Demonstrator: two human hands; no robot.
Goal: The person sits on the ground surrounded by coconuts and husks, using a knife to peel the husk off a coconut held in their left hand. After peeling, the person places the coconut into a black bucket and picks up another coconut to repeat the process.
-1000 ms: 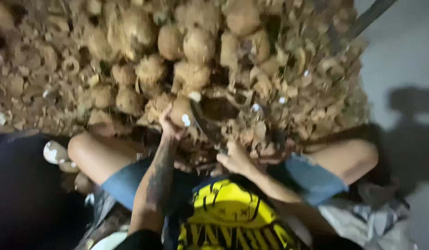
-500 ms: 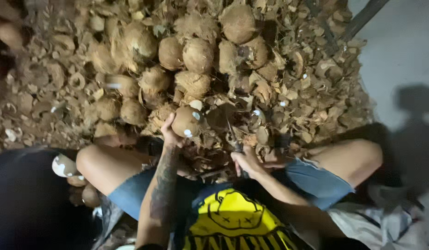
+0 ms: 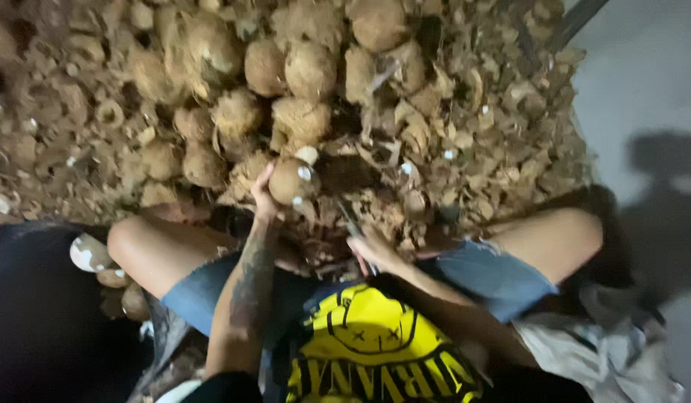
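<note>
I sit with knees spread before a heap of brown husked coconuts. My left hand grips one coconut, brown with small white chipped spots, held just above the husk pile. My right hand is closed around the handle of a dark knife whose blade points up toward that coconut. The blade is blurred and partly lost against the husks.
Husk scraps cover the ground ahead and to the right. Peeled white and brown coconuts lie by my left knee. Grey floor lies at right; a cloth lies under my right leg.
My left hand has taken a coconut from the pile and drawn it closer. My right hand with the knife has shifted slightly toward it.
</note>
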